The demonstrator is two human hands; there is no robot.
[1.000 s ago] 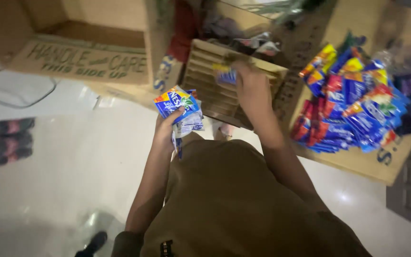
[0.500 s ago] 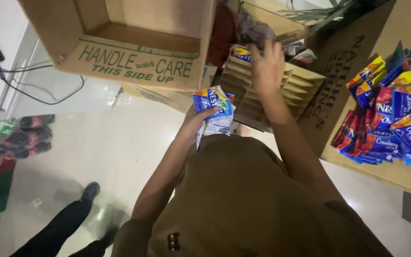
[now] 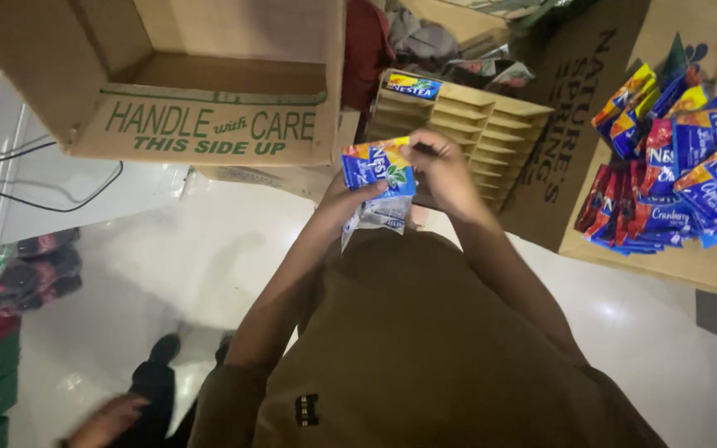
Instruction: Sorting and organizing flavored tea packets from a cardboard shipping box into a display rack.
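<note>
Nearest, at six o'clock: an olive-brown shirt (image 3: 425, 357), both bare forearms running up from it toward twelve. At seven o'clock, low by the floor, another person's hand (image 3: 108, 417) and a dark shoe (image 3: 162, 348).

Just above the shirt, at centre: a stack of drink-mix sachets (image 3: 378, 184), blue with orange and yellow fruit print on the top face, paler silvery-white edges fanning out beneath. Exact count in the stack impossible to tell; several at least. Left hand (image 3: 343, 203) clenched around the stack from its seven o'clock side, thumb over the front. Right hand (image 3: 441, 172) at the stack's three o'clock, fingers pinching the top sachet's upper right corner. Stack thus squeezed between the two hands, touching both.

Farther, toward twelve: one tan slotted rack (image 3: 466, 133), a single blue sachet (image 3: 413, 85) lying in its top left slot. At ten o'clock, one open cardboard box (image 3: 201, 124) with green lettering. At two to three o'clock, a heap of sachets (image 3: 682, 166) in red, blue, orange and yellow on a flattened sheet of cardboard (image 3: 574, 124), too many and too overlapped to count.
</note>
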